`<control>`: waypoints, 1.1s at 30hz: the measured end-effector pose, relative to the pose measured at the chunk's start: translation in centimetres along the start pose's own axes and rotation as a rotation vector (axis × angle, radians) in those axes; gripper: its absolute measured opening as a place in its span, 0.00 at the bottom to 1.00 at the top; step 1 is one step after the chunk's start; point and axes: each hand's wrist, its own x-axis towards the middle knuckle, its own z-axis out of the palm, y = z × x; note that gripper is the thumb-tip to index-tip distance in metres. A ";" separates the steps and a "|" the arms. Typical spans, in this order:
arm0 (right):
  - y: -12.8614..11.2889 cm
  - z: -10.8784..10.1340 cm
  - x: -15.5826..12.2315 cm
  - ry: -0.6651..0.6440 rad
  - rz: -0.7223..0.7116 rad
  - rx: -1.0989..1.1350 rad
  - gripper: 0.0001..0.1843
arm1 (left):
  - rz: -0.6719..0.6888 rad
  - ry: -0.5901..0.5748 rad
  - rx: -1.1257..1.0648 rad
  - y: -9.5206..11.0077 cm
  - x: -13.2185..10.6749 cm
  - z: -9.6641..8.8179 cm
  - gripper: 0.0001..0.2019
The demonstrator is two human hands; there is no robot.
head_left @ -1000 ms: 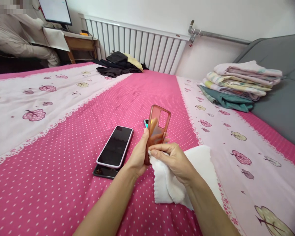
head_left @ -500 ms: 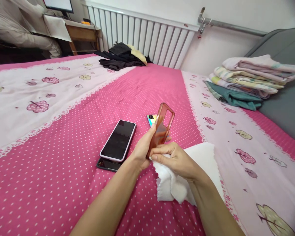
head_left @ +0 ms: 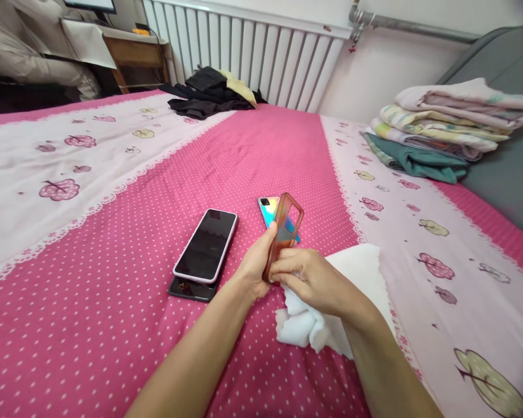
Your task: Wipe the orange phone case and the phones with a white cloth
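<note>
My left hand [head_left: 253, 266] grips a translucent reddish-brown phone case [head_left: 285, 227] by its lower end, tilted above the bed. My right hand [head_left: 309, 281] is closed on a white fluffy cloth [head_left: 307, 322] and presses it against the bottom of the case. Behind the case a phone with an iridescent blue back [head_left: 270, 209] lies on the pink dotted bedspread [head_left: 135, 244]. To the left, a phone with a dark screen and a pale pink rim [head_left: 206, 244] rests on top of a black phone [head_left: 190, 289].
A stack of folded blankets [head_left: 444, 130] sits at the bed's right side against a grey headboard [head_left: 501, 168]. Dark clothes [head_left: 209, 96] lie at the far end by a white radiator [head_left: 253, 52]. Another person sits far left near a wooden desk [head_left: 131, 55].
The case has tipped lower toward the bed and both hands have sunk with it. The view has tilted down, and more of the iridescent phone now shows behind the case.
</note>
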 end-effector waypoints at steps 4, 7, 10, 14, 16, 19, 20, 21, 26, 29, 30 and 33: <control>-0.3 -0.6 -0.3 -0.007 0.013 -0.038 0.13 | 0.003 -0.093 -0.056 -0.3 0.2 0.0 0.23; -0.1 -1.2 -0.4 -0.010 0.029 -0.012 0.13 | -0.013 -0.131 -0.061 0.1 0.1 0.0 0.23; 0.6 -1.6 -0.4 0.088 0.125 0.208 0.10 | 0.024 -0.195 -0.107 1.0 -0.3 -0.4 0.24; 1.1 -1.8 -0.4 0.182 0.316 0.683 0.08 | 0.069 -0.295 -0.192 1.7 -0.6 -0.9 0.25; 1.0 -1.7 -0.3 0.176 0.384 0.853 0.09 | 0.053 -0.314 -0.226 1.8 -0.6 -1.0 0.25; 0.7 -1.7 -0.4 0.187 0.404 0.941 0.12 | 0.036 -0.322 -0.276 1.8 -0.7 -0.9 0.26; 0.6 -1.7 -0.4 0.193 0.400 0.940 0.13 | 0.034 -0.318 -0.287 1.8 -0.7 -0.8 0.26; 0.5 -1.8 -0.5 0.196 0.396 0.932 0.14 | 0.035 -0.317 -0.296 1.9 -0.7 -0.8 0.26; 0.3 -2.2 -0.9 0.176 0.363 0.844 0.19 | 0.058 -0.361 -0.309 2.1 -0.8 -0.9 0.26; 0.3 -2.8 -1.4 0.192 0.296 0.716 0.13 | 0.110 -0.396 -0.305 2.3 -0.9 -1.0 0.27; 0.2 -3.0 -1.5 0.180 0.269 0.665 0.10 | 0.131 -0.412 -0.303 2.4 -1.0 -1.0 0.28; -0.2 -3.6 -2.0 0.027 0.233 0.514 0.09 | 0.191 -0.476 -0.299 2.5 -1.3 -1.0 0.28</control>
